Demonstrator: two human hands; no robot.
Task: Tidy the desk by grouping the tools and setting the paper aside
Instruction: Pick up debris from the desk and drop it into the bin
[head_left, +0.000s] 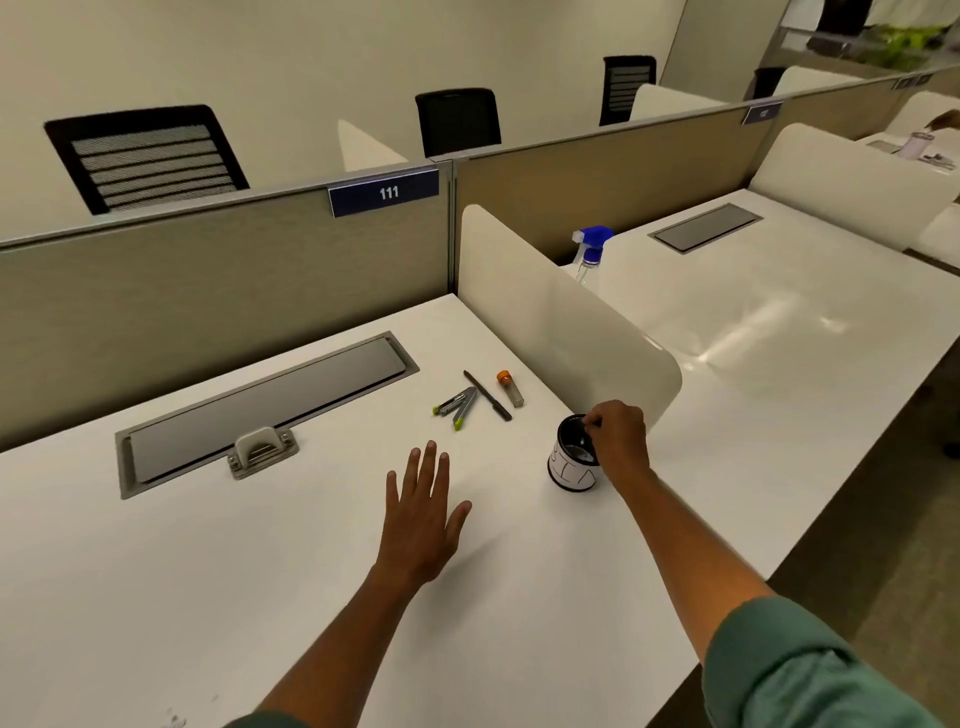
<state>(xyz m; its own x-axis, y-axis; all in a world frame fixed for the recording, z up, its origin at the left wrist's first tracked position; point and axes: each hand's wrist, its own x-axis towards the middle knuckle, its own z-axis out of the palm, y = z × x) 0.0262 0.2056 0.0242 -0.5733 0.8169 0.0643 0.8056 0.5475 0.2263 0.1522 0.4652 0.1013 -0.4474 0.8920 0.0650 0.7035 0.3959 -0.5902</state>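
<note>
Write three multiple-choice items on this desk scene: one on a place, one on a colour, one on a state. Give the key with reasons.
1. Where is the right hand?
A. at the rim of the cup
B. on the stapler
C. on the spray bottle

2. What colour is the cap of the small tube?
A. blue
B. orange
C. green

3. How is the left hand?
A. holding the pen
B. clenched
C. open, fingers spread

Key: 1 A, its fingers pinch at the cup's rim; 2 B, the cap shows orange; 3 C, it holds nothing above the desk.

The rim of a black-and-white cup (571, 457) is being pinched by the right hand (618, 436), while the left hand (423, 525) is being held flat, fingers spread, over the white table (156, 597), near a stapler (457, 406), pen (487, 395) and orange-capped tube (510, 388).
</note>
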